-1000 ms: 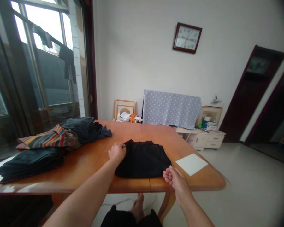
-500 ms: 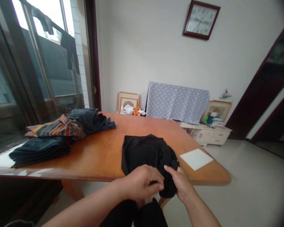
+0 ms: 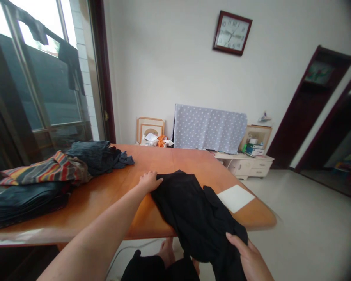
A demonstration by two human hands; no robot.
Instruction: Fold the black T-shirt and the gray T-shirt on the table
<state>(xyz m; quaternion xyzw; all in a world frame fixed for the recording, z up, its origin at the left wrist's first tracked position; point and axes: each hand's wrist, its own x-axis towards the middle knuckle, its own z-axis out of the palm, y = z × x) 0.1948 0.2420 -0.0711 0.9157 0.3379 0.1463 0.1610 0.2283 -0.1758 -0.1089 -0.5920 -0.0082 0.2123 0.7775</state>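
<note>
A black garment (image 3: 190, 210) lies partly across the wooden table (image 3: 111, 195) and hangs over its front edge; I cannot tell what kind of garment it is. Its far left corner is pinched under the thumb of my left hand (image 3: 148, 181), which rests at the tabletop. Lower right, past the table edge, my right hand (image 3: 250, 255) grips the other part of the cloth with the thumb on top. Some of its fingers are hidden behind the fabric.
On the table's left are folded dark clothes (image 3: 26, 203), a striped cloth (image 3: 51, 169) and a crumpled blue garment (image 3: 90, 156). A white sheet (image 3: 236, 198) lies at the right. Behind stands a low white cabinet (image 3: 251, 167) by a polka-dot cover (image 3: 209, 128).
The bunched black garment is now spread out longer. My left hand has moved forward and left to its far corner, while my right hand has drawn its other part toward the lower right.
</note>
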